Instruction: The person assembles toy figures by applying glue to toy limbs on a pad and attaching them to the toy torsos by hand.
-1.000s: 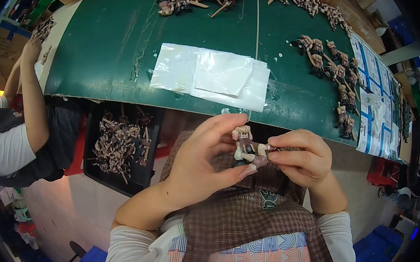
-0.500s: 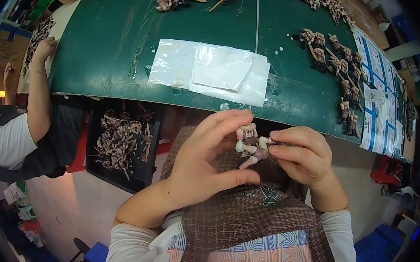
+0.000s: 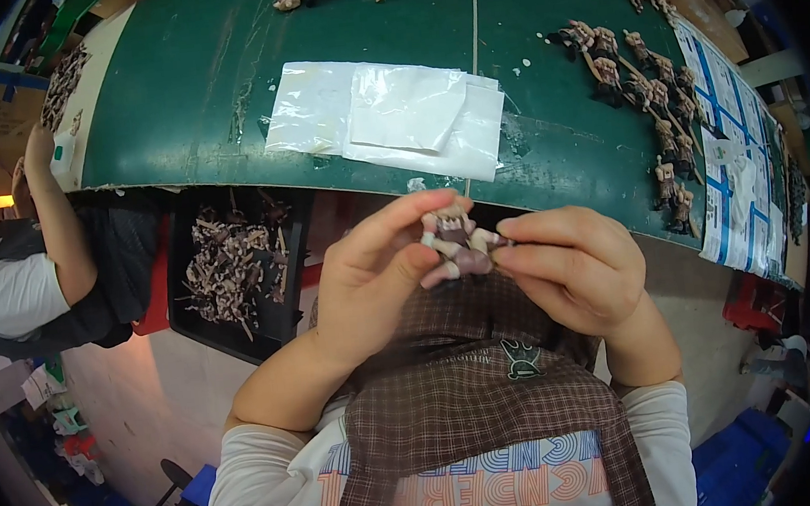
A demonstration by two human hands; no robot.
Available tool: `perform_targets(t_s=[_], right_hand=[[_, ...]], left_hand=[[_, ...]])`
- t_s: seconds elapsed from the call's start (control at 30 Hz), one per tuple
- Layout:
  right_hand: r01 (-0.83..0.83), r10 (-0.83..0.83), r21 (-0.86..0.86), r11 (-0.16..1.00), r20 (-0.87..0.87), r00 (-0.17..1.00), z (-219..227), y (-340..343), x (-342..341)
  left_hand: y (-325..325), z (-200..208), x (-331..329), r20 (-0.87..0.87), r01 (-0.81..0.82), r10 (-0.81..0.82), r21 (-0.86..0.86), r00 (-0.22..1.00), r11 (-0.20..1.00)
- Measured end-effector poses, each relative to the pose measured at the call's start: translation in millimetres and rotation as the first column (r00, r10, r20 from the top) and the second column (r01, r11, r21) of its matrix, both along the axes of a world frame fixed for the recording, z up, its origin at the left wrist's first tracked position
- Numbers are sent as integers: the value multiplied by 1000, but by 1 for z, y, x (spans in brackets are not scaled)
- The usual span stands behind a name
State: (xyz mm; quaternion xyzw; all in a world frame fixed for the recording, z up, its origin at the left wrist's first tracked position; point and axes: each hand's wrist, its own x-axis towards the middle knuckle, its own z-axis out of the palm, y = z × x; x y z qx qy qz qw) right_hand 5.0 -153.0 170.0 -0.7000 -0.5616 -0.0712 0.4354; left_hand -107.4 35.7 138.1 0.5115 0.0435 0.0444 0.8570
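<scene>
A small toy figure (image 3: 457,242) in pinkish beige and brown is held up in front of my apron, just off the table's near edge. My left hand (image 3: 363,271) curves round its left side, with the index finger by its top and the thumb against its side. Between thumb and fingertips, my right hand (image 3: 580,271) pinches a slim part sticking out from the figure's right side. The figure is a little blurred, so its finer details cannot be made out.
White plastic sheets (image 3: 403,118) lie on the green table (image 3: 188,89). More figures (image 3: 657,106) sit at the right, others at the far edge. A black crate (image 3: 298,291) of figures stands lower left. At the left, a co-worker's arm (image 3: 59,201) reaches toward another figure pile (image 3: 68,85).
Both hands and the figure have shifted left and slightly up. My left thumb has closed in on the figure from a wider spread. The co-worker's raised hand has moved lower and left.
</scene>
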Motion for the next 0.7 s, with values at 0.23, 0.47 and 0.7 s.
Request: perform_targets(t_s=[0.23,0.47,0.7], right_hand=[[62,-64,-36,997,-59,996,-8,11,-9],[234,-216,-7,972,364,906,-27,10,-12],[205,-196,9,979,343,919,-29,9,-15]], left_hand=[[-9,2,1,-125,-57,32,-198,992,978],[-18,0,-3,-315,-75,-55,-386,947,920],[-20,-3,-5,-336,-66,-84,-412,938,909]])
